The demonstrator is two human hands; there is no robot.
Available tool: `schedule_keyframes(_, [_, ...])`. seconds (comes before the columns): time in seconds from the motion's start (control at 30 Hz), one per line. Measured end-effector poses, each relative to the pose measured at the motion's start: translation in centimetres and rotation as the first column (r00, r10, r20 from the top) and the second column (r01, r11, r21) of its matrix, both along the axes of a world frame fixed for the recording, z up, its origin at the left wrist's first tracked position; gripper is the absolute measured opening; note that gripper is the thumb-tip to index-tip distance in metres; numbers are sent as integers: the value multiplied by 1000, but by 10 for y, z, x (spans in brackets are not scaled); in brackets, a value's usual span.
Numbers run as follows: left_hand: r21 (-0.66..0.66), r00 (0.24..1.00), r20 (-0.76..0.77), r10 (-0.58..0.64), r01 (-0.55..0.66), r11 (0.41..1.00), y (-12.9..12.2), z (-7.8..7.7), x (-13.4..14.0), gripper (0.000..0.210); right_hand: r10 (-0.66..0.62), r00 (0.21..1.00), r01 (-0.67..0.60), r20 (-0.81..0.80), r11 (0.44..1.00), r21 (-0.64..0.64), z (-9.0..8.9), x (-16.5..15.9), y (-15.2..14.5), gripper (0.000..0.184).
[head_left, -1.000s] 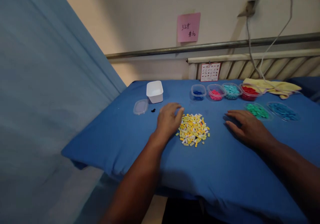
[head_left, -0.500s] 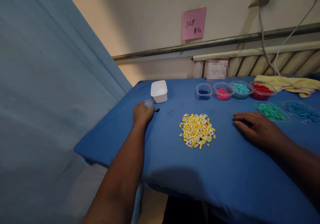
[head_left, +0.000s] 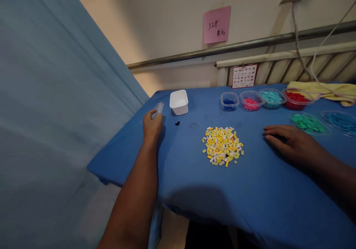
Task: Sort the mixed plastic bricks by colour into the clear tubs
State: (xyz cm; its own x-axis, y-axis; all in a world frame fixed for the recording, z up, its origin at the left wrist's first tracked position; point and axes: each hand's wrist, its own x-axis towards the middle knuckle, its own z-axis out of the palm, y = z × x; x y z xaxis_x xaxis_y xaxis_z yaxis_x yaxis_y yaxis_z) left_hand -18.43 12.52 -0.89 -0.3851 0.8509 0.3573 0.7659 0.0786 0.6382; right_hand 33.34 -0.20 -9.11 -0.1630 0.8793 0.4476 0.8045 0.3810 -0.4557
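At the table's left, my left hand point(head_left: 152, 127) is closed on a small clear plastic thing point(head_left: 159, 108), tilted up from the fingers; whether it is a bag or a cup I cannot tell. Just right of it stands a white plastic tub point(head_left: 179, 101), and a small black piece point(head_left: 177, 123) lies below the tub. My right hand point(head_left: 292, 143) lies on the cloth with its fingers stretched out, holding nothing. Between the hands spreads a pile of yellow and white toy bricks point(head_left: 223, 146), apart from both.
Clear tubs of dark blue point(head_left: 229, 104), pink point(head_left: 251, 103), turquoise point(head_left: 272, 97) and red pieces point(head_left: 296, 98) line the back. Green pieces point(head_left: 307, 123) and blue pieces point(head_left: 339, 122) sit nearer. A yellow cloth point(head_left: 322, 89) lies at back right. A blue curtain point(head_left: 63, 93) hangs on the left.
My left hand has moved left, away from the white tub, and the clear plastic thing in it is lifted and tilted up. My right hand stays in place on the table.
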Motion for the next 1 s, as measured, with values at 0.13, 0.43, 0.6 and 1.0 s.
schedule_keyframes(0.13, [241,993,49,-106,91,966,-10,13,16,37,10,999,-10,-39,1000,-4,3,-4,-1,36])
schedule_keyframes(0.43, [179,512,-95,-854,852,491,-62,28,122,36,-46,841,-56,-539,984,-172,48,-72,-24,45])
schedule_keyframes(0.6, [107,186,-224,-957,980,166,-86,21,165,57,-60,448,-362,-892,900,-242,64,-98,-29,53])
schedule_keyframes(1.0, [192,99,-174,-980,979,65,-92,17,166,68,-124,143,-727,-982,660,-189,67,-90,-32,60])
